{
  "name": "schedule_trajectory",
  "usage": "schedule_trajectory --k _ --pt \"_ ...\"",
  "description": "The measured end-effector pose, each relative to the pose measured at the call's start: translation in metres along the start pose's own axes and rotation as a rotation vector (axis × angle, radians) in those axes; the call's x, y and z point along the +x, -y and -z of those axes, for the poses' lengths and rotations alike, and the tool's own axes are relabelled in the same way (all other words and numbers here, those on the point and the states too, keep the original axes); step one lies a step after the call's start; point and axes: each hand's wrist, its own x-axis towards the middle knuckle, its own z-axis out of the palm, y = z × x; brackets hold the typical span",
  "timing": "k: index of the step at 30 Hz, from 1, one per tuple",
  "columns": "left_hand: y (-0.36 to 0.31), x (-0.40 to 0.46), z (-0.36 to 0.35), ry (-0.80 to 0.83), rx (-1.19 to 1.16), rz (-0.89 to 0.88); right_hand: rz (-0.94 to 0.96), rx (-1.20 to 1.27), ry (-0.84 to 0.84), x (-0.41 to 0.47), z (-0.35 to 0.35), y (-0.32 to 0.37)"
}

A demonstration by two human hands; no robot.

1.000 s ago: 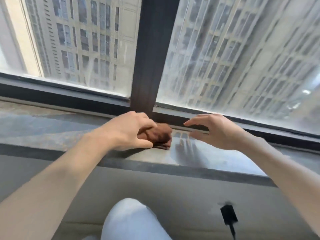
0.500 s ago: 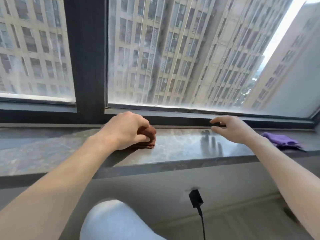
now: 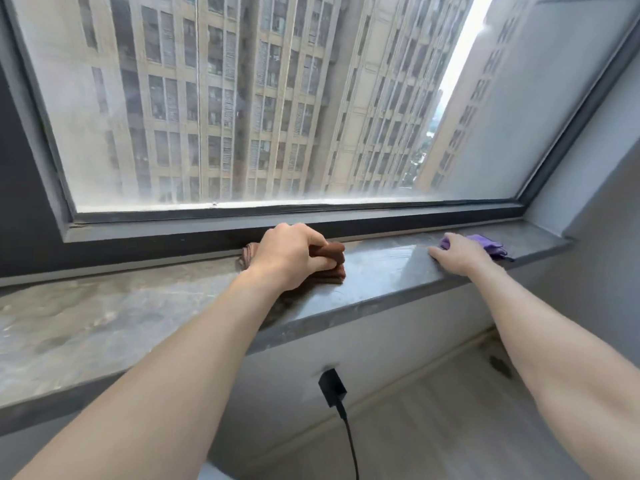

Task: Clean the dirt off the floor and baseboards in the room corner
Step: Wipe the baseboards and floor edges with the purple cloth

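My left hand (image 3: 289, 252) is closed on a folded brown cloth (image 3: 334, 259) that lies on the grey stone windowsill (image 3: 138, 317) below the window. My right hand (image 3: 457, 252) rests flat on the sill further right, fingers spread, its fingertips touching a purple cloth (image 3: 485, 242) near the sill's right end. Below the sill, the light floor (image 3: 450, 417) meets the baseboard (image 3: 398, 386) and runs toward the room corner at the right, where a dark dirt spot (image 3: 500, 365) shows on the floor.
A black plug with its cable (image 3: 334, 388) sits in the wall under the sill and hangs toward the floor. The large window with a dark frame (image 3: 311, 225) rises right behind the sill. A grey wall (image 3: 595, 220) closes the right side.
The view has swung right and nearer to the sill. My left hand slid the brown cloth along the sill to the right. My right hand reached right to the purple cloth.
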Motion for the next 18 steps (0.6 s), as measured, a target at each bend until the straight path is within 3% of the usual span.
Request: schedule_trajectory --k 7,12,15,18 --pt "-0.002 -0.007 0.005 0.019 -0.064 0.042 -0.097 0.041 -0.182 0.026 0.0 -0.01" --pt "0.01 -0.013 0.007 0.065 -0.078 -0.023 -0.074 0.026 -0.236 0.013 0.004 0.011" --pt "0.017 -0.022 0.015 0.087 -0.083 -0.049 0.028 0.049 -0.221 -0.013 0.017 0.042" --pt "0.032 -0.035 0.032 0.053 -0.039 -0.028 0.254 0.223 -0.165 -0.057 0.039 0.101"
